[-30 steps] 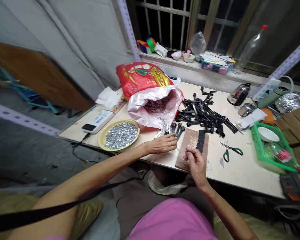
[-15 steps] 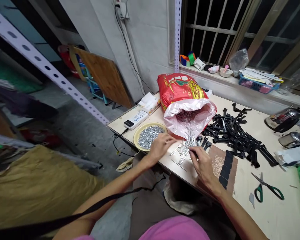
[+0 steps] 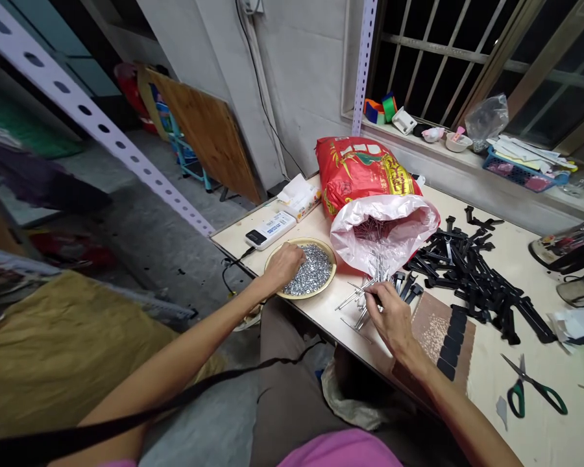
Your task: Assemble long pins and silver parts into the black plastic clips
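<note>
My left hand (image 3: 283, 264) is over the left side of a shallow yellow dish (image 3: 331, 277), its bent fingertips at a heap of small shiny metal pieces (image 3: 314, 269). The fingers are closed together, and whatever is between them is hidden. Beside the loose metal pins (image 3: 359, 299), my right hand (image 3: 390, 316) pinches a thin metal pin between thumb and forefinger. Those pins spill from the open mouth of a red bag (image 3: 365, 172) lying on the table, with more reddish-looking pins inside it.
Black plastic parts (image 3: 467, 272) lie heaped on the right. Nearer stand a brown board (image 3: 431, 324) with a row of black pads and green-handled scissors (image 3: 530, 386). A white device (image 3: 271, 230) and tissue pack (image 3: 299, 198) sit behind the dish. A kettle (image 3: 569, 250) is far right.
My left hand has moved left, from beside the pins to the metal pieces in the dish. My right hand stays by the pins, still pinching. The camera view has shifted slightly.
</note>
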`<state>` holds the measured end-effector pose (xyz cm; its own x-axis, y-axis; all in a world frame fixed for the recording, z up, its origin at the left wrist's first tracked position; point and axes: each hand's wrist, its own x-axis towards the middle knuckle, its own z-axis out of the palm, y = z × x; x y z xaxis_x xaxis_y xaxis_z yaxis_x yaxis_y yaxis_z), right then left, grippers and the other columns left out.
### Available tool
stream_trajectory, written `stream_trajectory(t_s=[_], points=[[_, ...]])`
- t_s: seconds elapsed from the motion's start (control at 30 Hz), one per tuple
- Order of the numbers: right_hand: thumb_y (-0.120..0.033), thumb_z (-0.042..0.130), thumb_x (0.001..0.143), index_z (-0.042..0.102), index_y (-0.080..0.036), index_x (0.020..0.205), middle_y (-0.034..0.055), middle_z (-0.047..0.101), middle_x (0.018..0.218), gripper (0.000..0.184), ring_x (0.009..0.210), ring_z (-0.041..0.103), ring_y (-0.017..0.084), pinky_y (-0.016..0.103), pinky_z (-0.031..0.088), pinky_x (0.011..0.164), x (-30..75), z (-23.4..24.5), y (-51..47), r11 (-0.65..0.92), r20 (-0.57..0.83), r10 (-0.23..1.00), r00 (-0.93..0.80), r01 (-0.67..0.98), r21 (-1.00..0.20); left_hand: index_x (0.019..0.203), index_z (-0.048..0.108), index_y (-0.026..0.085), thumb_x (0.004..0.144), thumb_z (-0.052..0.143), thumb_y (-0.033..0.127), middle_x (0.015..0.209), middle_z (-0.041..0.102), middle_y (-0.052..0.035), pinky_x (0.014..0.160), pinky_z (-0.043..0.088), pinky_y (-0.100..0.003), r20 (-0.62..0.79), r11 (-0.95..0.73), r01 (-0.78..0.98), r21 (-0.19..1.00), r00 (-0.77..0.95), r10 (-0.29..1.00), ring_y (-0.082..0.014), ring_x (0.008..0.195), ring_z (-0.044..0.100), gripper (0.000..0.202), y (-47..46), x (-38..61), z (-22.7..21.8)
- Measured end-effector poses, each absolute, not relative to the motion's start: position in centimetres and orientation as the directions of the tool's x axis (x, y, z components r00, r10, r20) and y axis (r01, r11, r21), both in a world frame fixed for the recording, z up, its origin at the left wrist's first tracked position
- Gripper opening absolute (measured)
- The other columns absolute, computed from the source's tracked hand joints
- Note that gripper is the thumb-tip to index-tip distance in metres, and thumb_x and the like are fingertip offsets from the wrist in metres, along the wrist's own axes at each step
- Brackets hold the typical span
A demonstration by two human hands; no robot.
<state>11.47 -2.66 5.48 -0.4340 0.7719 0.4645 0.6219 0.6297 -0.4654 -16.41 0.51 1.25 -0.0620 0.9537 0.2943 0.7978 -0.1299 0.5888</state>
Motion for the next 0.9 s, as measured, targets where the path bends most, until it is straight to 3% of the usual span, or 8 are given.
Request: stream_trajectory(t_s=[0.07, 0.1, 0.17, 0.27, 0.47, 0.7, 0.9], points=[[-0.021, 0.045, 0.092, 0.067, -0.019, 0.093, 0.0048, 0.067, 0.087, 0.022, 0.077, 0.064, 0.014, 0.021, 0.047, 0.066, 10.6, 5.7, -2.2, 0.629, 0.471, 0.773, -0.425, 0.608, -0.484, 0.059, 0.062, 0.019, 0.068, 0.068, 0.026, 0.060, 0.062, -0.0028, 0.059, 0.045, -0.029, 0.125, 0.000, 0.494, 0.870, -0.220, 0.968, -0.0178, 0.061, 0.055, 0.014, 0.2, -15.8, 2.1], [-0.022, 0.046, 0.092, 0.068, -0.020, 0.094, 0.0046, 0.067, 0.088, 0.022, 0.076, 0.064, 0.013, 0.021, 0.047, 0.067, 10.0, 5.9, -2.0, 0.631, 0.468, 0.772, -0.430, 0.603, -0.488, 0.060, 0.063, 0.018, 0.064, 0.073, 0.030, 0.060, 0.062, -0.0016, 0.057, 0.044, -0.028, -0.002, 0.079, 0.288, 0.954, -0.260, 0.966, -0.0156, 0.056, 0.055, 0.016, -0.1, -15.3, 2.6], [-0.022, 0.045, 0.092, 0.069, -0.022, 0.098, 0.0042, 0.067, 0.089, 0.024, 0.076, 0.064, 0.013, 0.020, 0.048, 0.067, 9.0, 6.1, -1.8, 0.636, 0.454, 0.770, -0.448, 0.596, -0.490, 0.064, 0.064, 0.016, 0.053, 0.081, 0.034, 0.059, 0.063, -0.0006, 0.054, 0.045, -0.025, -0.217, 0.199, -0.098, 0.975, -0.240, 0.946, -0.0121, 0.052, 0.053, 0.027, -0.9, -14.0, 3.6], [-0.021, 0.046, 0.092, 0.069, -0.023, 0.103, 0.0042, 0.068, 0.091, 0.026, 0.077, 0.065, 0.012, 0.020, 0.048, 0.067, 7.8, 6.2, -1.7, 0.638, 0.436, 0.769, -0.467, 0.601, -0.482, 0.068, 0.066, 0.013, 0.044, 0.087, 0.032, 0.061, 0.064, -0.0003, 0.055, 0.047, -0.023, -0.326, 0.239, -0.391, 0.889, -0.174, 0.929, -0.0092, 0.052, 0.054, 0.038, -2.2, -11.6, 5.1], [-0.018, 0.047, 0.091, 0.067, -0.025, 0.110, 0.0032, 0.068, 0.095, 0.029, 0.079, 0.064, 0.011, 0.018, 0.047, 0.066, 8.2, 6.3, -2.3, 0.607, 0.404, 0.792, -0.457, 0.659, -0.444, 0.069, 0.065, 0.012, 0.045, 0.089, 0.028, 0.057, 0.063, 0.0014, 0.057, 0.051, -0.021, -0.330, 0.210, -0.529, 0.822, -0.142, 0.933, -0.0080, 0.052, 0.056, 0.037, -3.2, -8.3, 6.4], [-0.017, 0.048, 0.090, 0.069, -0.023, 0.103, 0.0022, 0.069, 0.093, 0.025, 0.077, 0.064, 0.011, 0.018, 0.044, 0.065, 9.9, 6.8, -2.8, 0.598, 0.462, 0.783, -0.417, 0.709, -0.374, 0.068, 0.067, 0.011, 0.035, 0.091, 0.038, 0.054, 0.062, 0.0018, 0.059, 0.052, -0.022, -0.295, 0.170, -0.534, 0.828, -0.157, 0.942, -0.0080, 0.052, 0.056, 0.049, -3.3, -6.0, 7.3], [-0.022, 0.047, 0.094, 0.068, -0.023, 0.100, 0.0025, 0.068, 0.087, 0.022, 0.073, 0.063, 0.010, 0.019, 0.041, 0.063, 10.5, 6.8, -3.5, 0.593, 0.524, 0.751, -0.401, 0.759, -0.270, 0.061, 0.065, 0.012, 0.043, 0.088, 0.040, 0.053, 0.060, 0.0025, 0.058, 0.050, -0.022, -0.231, 0.136, -0.476, 0.869, -0.148, 0.962, -0.0078, 0.052, 0.055, 0.041, -3.4, -5.2, 7.4]])
